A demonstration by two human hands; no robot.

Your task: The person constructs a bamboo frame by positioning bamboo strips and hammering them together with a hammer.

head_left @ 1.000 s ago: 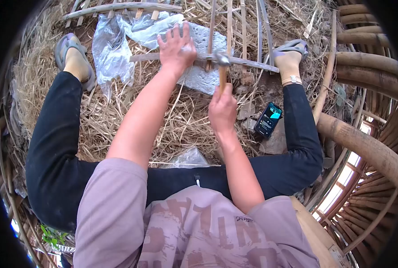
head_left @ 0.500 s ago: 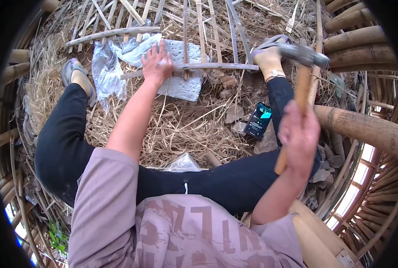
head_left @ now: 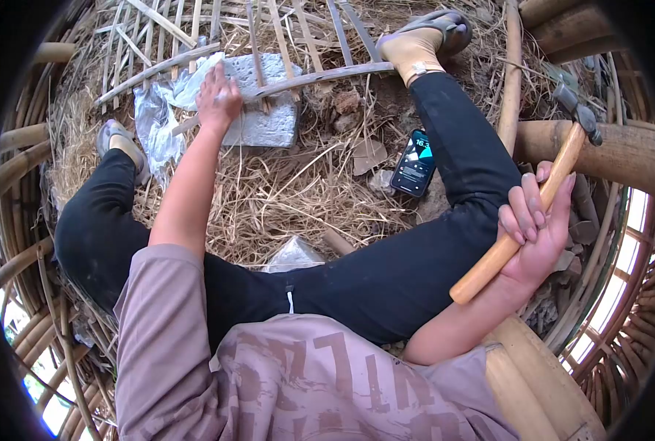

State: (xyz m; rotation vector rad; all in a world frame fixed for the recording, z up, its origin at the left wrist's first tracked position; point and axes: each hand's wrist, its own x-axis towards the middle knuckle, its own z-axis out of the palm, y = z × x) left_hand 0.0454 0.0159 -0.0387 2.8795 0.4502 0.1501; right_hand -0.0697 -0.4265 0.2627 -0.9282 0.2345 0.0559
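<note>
My left hand (head_left: 219, 99) lies on a thin wooden strip (head_left: 320, 76), with its fingers stretched out over the strip's left part. Under the strip is a pitted pale grey block (head_left: 265, 126), partly covered by clear plastic sheeting (head_left: 153, 121). Several narrow slats (head_left: 305, 37) run from the strip toward the top of the view. At the right, my right hand (head_left: 537, 220) grips the wooden handle of a hammer (head_left: 559, 173). The hammer's metal head points up and away from the block, over a thick bamboo pole.
A lit phone (head_left: 414, 165) rests on the ground beside my right leg. Dry straw (head_left: 247, 198) covers the soil between my legs. Thick bamboo poles (head_left: 621, 154) stand at the right. A second slatted piece (head_left: 155, 68) lies at the upper left. My right foot touches the strip's right end.
My right hand has lifted the hammer from the strip and swung it far out to the right. My left hand stays on the strip. The whole view has shifted.
</note>
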